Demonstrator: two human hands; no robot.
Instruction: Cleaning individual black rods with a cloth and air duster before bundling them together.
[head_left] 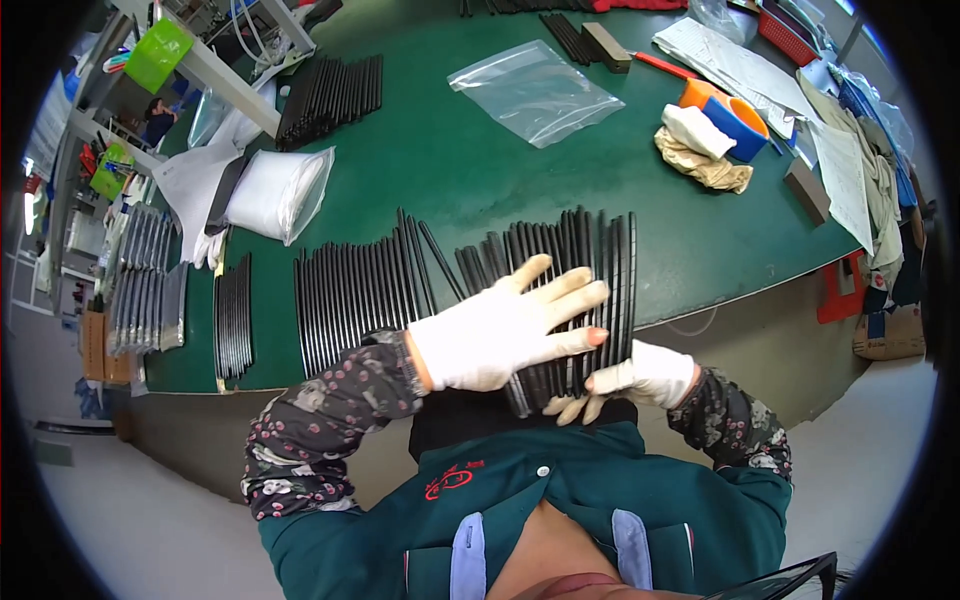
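Observation:
My left hand, in a white glove with a bare thumb tip, lies flat across a bunch of thin black rods at the table's near edge. Its fingers are stretched and apart. At the rods' near ends is my right hand, also gloved. Its thumb is on top and its fingers curl below, closed around the ends; how many it grips is hidden. Left of this bunch lies a wide row of similar black rods. One slanted rod lies between the two groups.
On the green table are a smaller rod row, a far rod stack, a filled plastic bag and a flat clear bag. Tape rolls, a crumpled glove and papers lie at right.

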